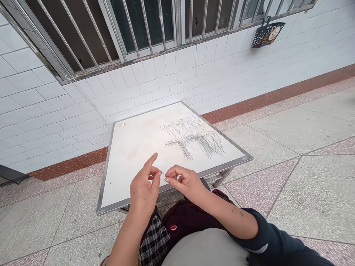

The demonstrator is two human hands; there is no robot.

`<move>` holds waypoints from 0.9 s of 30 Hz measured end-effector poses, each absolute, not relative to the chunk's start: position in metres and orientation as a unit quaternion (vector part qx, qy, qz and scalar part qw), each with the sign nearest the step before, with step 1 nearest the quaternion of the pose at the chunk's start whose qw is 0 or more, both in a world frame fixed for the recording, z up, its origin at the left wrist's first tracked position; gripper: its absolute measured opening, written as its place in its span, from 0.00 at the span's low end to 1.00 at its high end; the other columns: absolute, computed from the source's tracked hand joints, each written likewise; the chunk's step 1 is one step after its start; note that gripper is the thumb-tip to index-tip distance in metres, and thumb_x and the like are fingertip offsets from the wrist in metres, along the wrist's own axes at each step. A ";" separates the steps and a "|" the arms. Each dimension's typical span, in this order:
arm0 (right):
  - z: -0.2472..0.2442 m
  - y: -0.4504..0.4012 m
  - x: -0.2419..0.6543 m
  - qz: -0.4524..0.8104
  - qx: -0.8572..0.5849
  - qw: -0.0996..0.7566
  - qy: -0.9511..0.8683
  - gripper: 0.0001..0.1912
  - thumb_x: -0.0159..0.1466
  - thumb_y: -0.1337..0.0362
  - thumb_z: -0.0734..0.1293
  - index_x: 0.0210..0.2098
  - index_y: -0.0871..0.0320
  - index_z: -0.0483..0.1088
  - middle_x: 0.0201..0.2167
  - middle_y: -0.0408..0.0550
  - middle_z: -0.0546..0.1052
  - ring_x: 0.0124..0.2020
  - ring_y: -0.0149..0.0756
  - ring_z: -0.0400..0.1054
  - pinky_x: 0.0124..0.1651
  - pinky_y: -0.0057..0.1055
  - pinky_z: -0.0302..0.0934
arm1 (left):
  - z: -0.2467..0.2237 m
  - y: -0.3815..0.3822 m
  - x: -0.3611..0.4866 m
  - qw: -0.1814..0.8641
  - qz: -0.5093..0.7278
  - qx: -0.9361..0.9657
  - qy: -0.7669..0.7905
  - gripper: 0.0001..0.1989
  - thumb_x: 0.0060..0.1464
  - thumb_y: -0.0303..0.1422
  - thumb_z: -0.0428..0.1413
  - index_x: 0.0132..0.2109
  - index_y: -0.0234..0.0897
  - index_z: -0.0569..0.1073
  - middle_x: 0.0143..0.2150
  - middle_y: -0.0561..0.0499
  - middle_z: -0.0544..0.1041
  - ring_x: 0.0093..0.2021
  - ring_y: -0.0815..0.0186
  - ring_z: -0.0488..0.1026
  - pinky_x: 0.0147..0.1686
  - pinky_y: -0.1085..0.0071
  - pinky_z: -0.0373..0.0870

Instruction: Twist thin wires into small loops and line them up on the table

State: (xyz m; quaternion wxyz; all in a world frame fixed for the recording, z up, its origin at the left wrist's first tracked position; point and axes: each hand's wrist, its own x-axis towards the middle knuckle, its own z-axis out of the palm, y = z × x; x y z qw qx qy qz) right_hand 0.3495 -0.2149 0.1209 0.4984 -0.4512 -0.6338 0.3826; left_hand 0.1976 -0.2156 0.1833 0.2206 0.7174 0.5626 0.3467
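Observation:
Above the near edge of a white table point(135, 147), my two hands are close together, their fingertips a short gap apart. A thin dark strand point(163, 173) spans that gap. My left hand point(145, 184) pinches one end between thumb and a finger, while its index finger points up and has a tan covering on the tip. My right hand point(185, 181) pinches the other end between thumb and fingers. On the right half of the table lie a row of looped dark wires point(181, 125) and, nearer me, bundles of loose dark strands point(205, 144).
A small white and red object point(123, 124) sits at the table's far left corner. Behind stands a white tiled wall point(172, 81) with a barred window point(138, 26). A dark basket point(267, 34) hangs from the bars at the upper right.

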 end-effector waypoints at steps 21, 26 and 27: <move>0.108 -0.214 0.345 0.003 -0.402 0.466 -0.788 0.05 0.66 0.68 0.61 0.38 0.57 0.70 0.28 0.45 0.73 0.30 0.34 0.61 0.33 0.29 0.57 | 0.185 -0.218 0.194 0.224 0.353 0.699 0.581 0.23 0.54 0.30 0.52 0.57 0.52 0.66 0.32 0.59 0.76 0.31 0.70 0.71 0.38 0.71 0.66; 0.108 -0.215 0.343 0.009 -0.397 0.477 -0.784 0.07 0.66 0.70 0.61 0.40 0.57 0.69 0.28 0.46 0.73 0.31 0.34 0.61 0.33 0.30 0.58 | 0.186 -0.217 0.195 0.232 0.368 0.683 0.586 0.23 0.53 0.30 0.52 0.56 0.51 0.67 0.32 0.59 0.76 0.32 0.69 0.72 0.40 0.70 0.66; 0.107 -0.215 0.343 0.016 -0.394 0.484 -0.781 0.07 0.66 0.70 0.61 0.41 0.57 0.69 0.29 0.46 0.73 0.31 0.34 0.61 0.34 0.30 0.58 | 0.187 -0.218 0.196 0.235 0.372 0.679 0.588 0.23 0.53 0.30 0.52 0.56 0.50 0.67 0.31 0.59 0.76 0.32 0.69 0.72 0.40 0.70 0.66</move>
